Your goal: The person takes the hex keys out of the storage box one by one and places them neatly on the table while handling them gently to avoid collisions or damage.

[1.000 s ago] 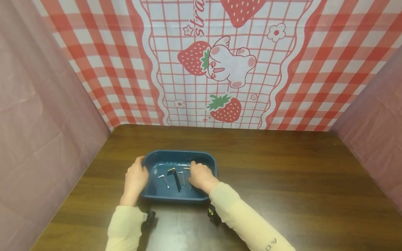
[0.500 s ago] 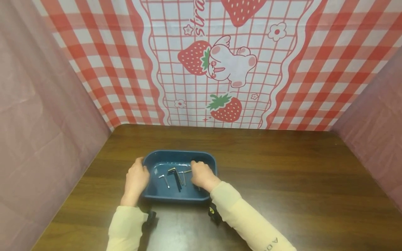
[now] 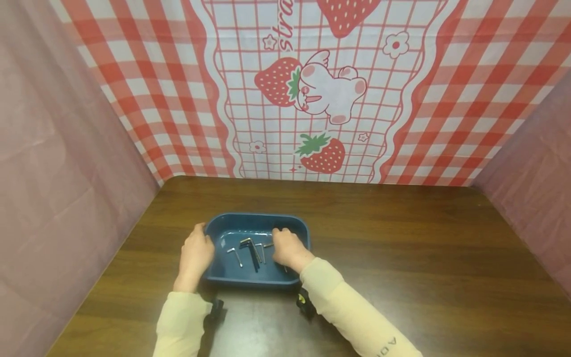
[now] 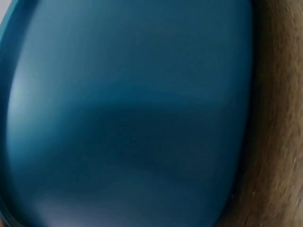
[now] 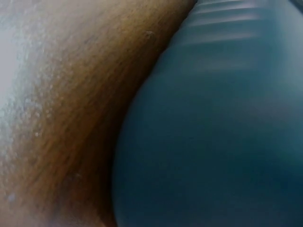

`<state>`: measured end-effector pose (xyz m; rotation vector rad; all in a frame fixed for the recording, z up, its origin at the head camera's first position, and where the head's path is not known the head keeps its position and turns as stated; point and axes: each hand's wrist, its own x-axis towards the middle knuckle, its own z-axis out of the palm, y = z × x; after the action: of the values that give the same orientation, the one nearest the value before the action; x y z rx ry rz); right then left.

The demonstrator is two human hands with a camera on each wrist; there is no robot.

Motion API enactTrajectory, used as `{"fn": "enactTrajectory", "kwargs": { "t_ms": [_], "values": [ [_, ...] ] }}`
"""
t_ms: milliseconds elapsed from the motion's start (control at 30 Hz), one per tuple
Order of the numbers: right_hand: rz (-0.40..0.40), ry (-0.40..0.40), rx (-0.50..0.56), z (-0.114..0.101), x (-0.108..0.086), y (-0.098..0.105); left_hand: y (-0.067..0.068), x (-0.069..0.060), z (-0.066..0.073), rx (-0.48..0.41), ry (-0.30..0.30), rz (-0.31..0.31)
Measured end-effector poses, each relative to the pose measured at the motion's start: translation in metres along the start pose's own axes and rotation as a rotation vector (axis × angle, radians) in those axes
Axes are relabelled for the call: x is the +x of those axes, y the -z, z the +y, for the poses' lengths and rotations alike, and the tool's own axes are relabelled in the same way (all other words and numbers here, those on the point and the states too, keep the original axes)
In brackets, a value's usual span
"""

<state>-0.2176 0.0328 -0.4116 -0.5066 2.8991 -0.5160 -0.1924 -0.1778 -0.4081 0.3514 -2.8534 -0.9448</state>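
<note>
A dark blue rectangular bin (image 3: 232, 275) stands on the table, with several L-shaped hex keys lying on its floor. My left hand (image 3: 195, 255) grips the bin's left rim; the outer wall (image 4: 132, 94) fills the left wrist view. Inside the bin at the right, my right hand (image 3: 289, 249) has its fingers curled downward, its fingertips hidden. The end of a brass-toned hex key (image 3: 268, 245) sticks out left from under those fingers, apparently held by them. Left of it lie a silver hex key (image 3: 262, 254), a black hex key (image 3: 254, 260) and a separate silver hex key (image 3: 236, 257).
The brown wooden table (image 3: 401, 248) extends to both sides and behind the bin. A red-and-white strawberry cloth (image 3: 330, 99) hangs along its far edge. Pink drapes (image 3: 67, 173) flank it. Black wrist cameras (image 3: 305, 302) sit under the sleeves close to the bin's front.
The brass-toned hex key by my right fingers has turned and shifted slightly toward the near side. Another key end below that hand has slid right. My left hand stays on the rim.
</note>
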Motion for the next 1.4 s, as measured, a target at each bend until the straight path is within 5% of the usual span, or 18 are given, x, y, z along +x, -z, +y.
{"fn": "enactTrajectory", "kwargs": {
  "t_ms": [433, 800, 1400],
  "values": [
    [-0.028, -0.045, 0.064, 0.004, -0.002, 0.006, 0.0, 0.0, 0.0, -0.003, 0.022, -0.02],
    [0.026, -0.026, 0.114, 0.004, -0.003, 0.012, 0.001, -0.001, 0.0, -0.009, 0.026, -0.027],
    [0.133, 0.079, 0.268, 0.015, -0.011, 0.028, 0.001, -0.002, -0.002, 0.036, -0.026, -0.021]
  ]
}}
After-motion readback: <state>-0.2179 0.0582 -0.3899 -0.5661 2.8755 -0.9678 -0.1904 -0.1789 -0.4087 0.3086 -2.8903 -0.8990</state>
